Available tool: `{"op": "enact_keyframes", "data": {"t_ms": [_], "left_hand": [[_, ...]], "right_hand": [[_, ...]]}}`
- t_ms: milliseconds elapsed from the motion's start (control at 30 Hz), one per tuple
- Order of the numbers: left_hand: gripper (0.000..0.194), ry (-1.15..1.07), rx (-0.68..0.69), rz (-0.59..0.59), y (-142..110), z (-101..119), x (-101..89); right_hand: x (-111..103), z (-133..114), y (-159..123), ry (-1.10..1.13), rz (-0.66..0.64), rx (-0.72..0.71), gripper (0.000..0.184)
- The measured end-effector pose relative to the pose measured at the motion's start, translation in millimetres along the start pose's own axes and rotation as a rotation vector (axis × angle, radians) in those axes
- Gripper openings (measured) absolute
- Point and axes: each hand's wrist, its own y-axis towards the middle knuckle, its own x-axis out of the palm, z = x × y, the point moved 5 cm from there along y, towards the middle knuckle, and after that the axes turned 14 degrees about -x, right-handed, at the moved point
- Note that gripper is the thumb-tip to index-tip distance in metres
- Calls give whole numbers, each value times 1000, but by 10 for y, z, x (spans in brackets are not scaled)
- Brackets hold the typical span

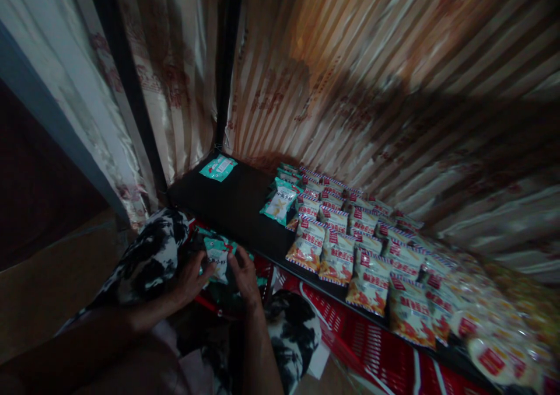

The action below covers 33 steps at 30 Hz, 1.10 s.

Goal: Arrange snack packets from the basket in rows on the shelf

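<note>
Above a red basket between my knees, a teal-and-white snack packet (217,255) is held between my two hands. My left hand (191,278) grips its left side, with thumb and fingers at the edge. On the opposite side, my right hand (244,273) has its fingers against the packet's right edge. More teal packets lie in the red basket (205,303) below, mostly hidden by my hands and dim light. On the black shelf (231,199) in front, one teal packet (219,167) lies at the far left corner, and another teal packet (280,201) leans beside the rows.
Rows of white-and-orange snack bags (336,255) fill the shelf's middle. Round clear-wrapped packs (492,357) are at the right end. Red baskets (371,342) stand under the shelf edge. Striped curtain (271,103) hangs behind, with black posts (228,62) at the left.
</note>
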Motion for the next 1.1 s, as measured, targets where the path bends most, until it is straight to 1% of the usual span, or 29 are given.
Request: {"op": "enact_keyframes", "data": {"t_ms": [100, 200, 300, 433, 567, 733, 900, 1033, 1100], "left_hand": [[42, -98, -38, -48, -38, 65, -10], [54, -197, -86, -95, -81, 153, -14], [62, -266, -111, -126, -108, 258, -18], [62, -365, -171, -170, -117, 402, -24], [58, -463, -220, -97, -94, 520, -77], [51, -493, -172, -10, -21, 588, -105], [49, -520, -163, 55, 51, 637, -123], [46, -472, -124, 130, 62, 796, -193], [45, -475, -103, 150, 66, 873, -222]], "right_hand": [[-25, -2, 4, 3, 41, 31, 37], [-35, 9, 0, 23, 55, 64, 39], [-23, 4, -6, 105, 55, 50, 37], [-6, 4, -14, 180, 55, 35, 37], [7, -24, -14, 245, 53, 58, 38], [33, -66, -12, 385, 39, 88, 47], [44, -78, -10, 375, 20, 101, 54], [66, -139, 7, 435, -5, 62, 57], [57, -134, 9, 410, 8, 71, 61]]}}
